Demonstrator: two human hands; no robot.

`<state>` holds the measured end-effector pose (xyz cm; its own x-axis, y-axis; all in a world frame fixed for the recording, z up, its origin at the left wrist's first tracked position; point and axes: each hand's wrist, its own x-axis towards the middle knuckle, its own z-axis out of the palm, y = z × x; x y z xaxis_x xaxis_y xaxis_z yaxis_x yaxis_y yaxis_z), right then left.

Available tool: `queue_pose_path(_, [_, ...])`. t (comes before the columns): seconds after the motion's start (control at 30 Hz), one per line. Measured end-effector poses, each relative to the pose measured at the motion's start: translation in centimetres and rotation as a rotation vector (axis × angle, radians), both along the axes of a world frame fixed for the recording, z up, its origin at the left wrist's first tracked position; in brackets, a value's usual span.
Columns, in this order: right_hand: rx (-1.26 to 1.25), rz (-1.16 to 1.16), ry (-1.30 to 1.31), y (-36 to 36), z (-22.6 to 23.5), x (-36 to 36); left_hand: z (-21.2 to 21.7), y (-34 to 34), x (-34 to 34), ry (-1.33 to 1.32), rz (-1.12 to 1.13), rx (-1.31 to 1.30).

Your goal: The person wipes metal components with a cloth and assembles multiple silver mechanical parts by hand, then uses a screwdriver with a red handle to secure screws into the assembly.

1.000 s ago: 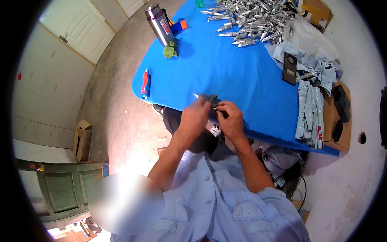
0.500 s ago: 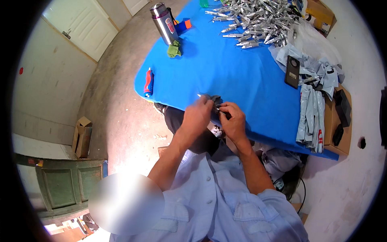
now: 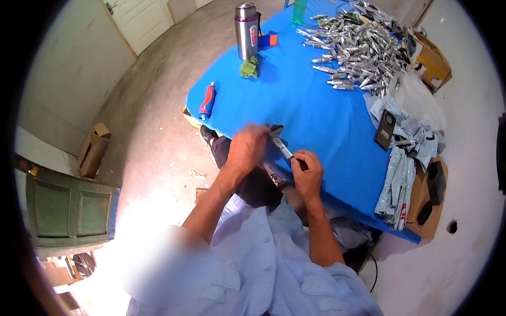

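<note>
My right hand [image 3: 308, 171] pinches the near end of a slim silver, pen-shaped piece [image 3: 283, 149] over the table's front edge; its exact kind is unclear. At the piece's far end is a dark grey cloth [image 3: 275, 129]. Beside that cloth, my left hand [image 3: 247, 145] is closed on it, its fingers smeared by motion. A pile of similar slim silver pieces [image 3: 363, 50] lies at the far right of the blue-covered table [image 3: 295, 100].
A red and blue screwdriver-like tool [image 3: 207, 101] lies at the table's left edge. Behind it stand a steel thermos [image 3: 246, 34] and a crumpled green cloth [image 3: 249, 67]. Rightward are a phone [image 3: 385, 130], grey plastic packets [image 3: 395, 184] and an open cardboard box [image 3: 421, 224].
My hands have drawn apart, and more of the silver piece shows between them. The left hand has shifted slightly left. The whole view has turned, so table items sit lower.
</note>
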<state>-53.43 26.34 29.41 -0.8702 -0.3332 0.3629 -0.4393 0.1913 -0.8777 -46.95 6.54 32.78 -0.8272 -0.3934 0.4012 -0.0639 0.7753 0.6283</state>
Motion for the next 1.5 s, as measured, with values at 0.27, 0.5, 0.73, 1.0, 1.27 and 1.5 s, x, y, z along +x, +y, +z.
queue_pose_path(0.27, [0.089, 0.043, -0.047, -0.4, 0.4, 0.2, -2.2, 3.4, 0.9, -0.038, -0.086, -0.048])
queue_pose_path(0.5, [-0.043, 0.026, -0.569, -0.1, 2.3, -0.1, -0.7, -1.1, 3.8, 0.116, 0.016, 0.195])
queue_pose_path(0.73, [-0.195, 0.114, -0.747, -1.6, 3.9, 1.8, -8.3, -5.8, 15.2, 0.117, 0.511, 0.863])
queue_pose_path(1.0, [0.011, 0.396, -0.87, -8.6, 4.5, 7.1, -19.9, -6.9, 23.8, -0.066, 0.937, 0.483])
queue_pose_path(1.27, [0.262, 0.604, -0.97, -14.2, 3.4, 10.9, -22.5, -5.9, 22.8, -0.102, 0.956, 0.457])
queue_pose_path(1.5, [0.052, 0.587, -0.901, -22.3, 7.4, 7.6, -27.2, -6.4, 22.6, -0.093, 1.015, 0.442])
